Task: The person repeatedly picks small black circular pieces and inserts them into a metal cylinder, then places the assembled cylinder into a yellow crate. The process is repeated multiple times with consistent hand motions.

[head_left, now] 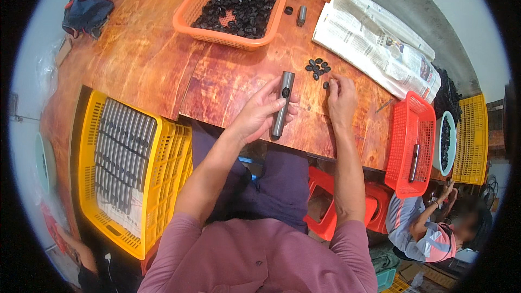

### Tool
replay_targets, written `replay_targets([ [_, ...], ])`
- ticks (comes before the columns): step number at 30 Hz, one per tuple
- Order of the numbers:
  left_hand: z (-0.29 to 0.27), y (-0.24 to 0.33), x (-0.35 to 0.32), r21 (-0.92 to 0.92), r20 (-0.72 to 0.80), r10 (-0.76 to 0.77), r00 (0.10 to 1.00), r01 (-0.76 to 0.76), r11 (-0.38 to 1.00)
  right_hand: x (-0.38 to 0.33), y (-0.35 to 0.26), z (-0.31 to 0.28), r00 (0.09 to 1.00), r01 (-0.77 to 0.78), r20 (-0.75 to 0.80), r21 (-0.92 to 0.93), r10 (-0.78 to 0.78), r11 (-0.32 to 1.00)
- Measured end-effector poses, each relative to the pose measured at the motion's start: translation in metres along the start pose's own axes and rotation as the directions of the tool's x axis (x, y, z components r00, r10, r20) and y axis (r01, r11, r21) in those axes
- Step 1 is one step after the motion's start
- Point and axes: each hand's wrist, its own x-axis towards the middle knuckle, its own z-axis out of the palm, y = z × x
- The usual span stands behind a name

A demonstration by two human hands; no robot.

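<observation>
My left hand [262, 109] is closed around a grey metal tube [280, 111] that looks like a flashlight body, held slanted near the table's front edge. A black oval piece [285, 93] sits in its side, beside my thumb. My right hand [343, 100] has its fingertips together at a small black oval piece [326, 85], just above the tabletop or on it. Beyond those fingertips lies a small cluster of similar black pieces [316, 69].
An orange basket [222, 38] of black parts stands at the back. Near it are a short grey tube [302, 16] and newspaper [374, 43]. Yellow crate [152, 184] with rows of tubes is at left; red basket [399, 146] at right. Another person [429, 233] sits lower right.
</observation>
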Motion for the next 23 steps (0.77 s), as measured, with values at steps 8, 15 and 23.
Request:
replay_targets([
  [8, -0.007, -0.006, -0.007, -0.041, 0.105, 0.078, 0.991, -0.074, 0.996, 0.001, 0.003, -0.009, 0.977, -0.145, 0.178, 0.142, 0.119, 0.979],
  [15, -0.009, -0.008, -0.018, 0.099, 0.229, 0.001, 0.973, -0.025, 0.995, -0.005, 0.002, -0.01, 0.989, -0.071, 0.141, 0.118, 0.054, 0.99],
  [23, -0.016, -0.006, -0.022, 0.14, 0.298, -0.075, 0.952, 0.035, 0.99, -0.003, 0.001, -0.008, 0.979, -0.117, 0.181, 0.098, 0.098, 0.988],
])
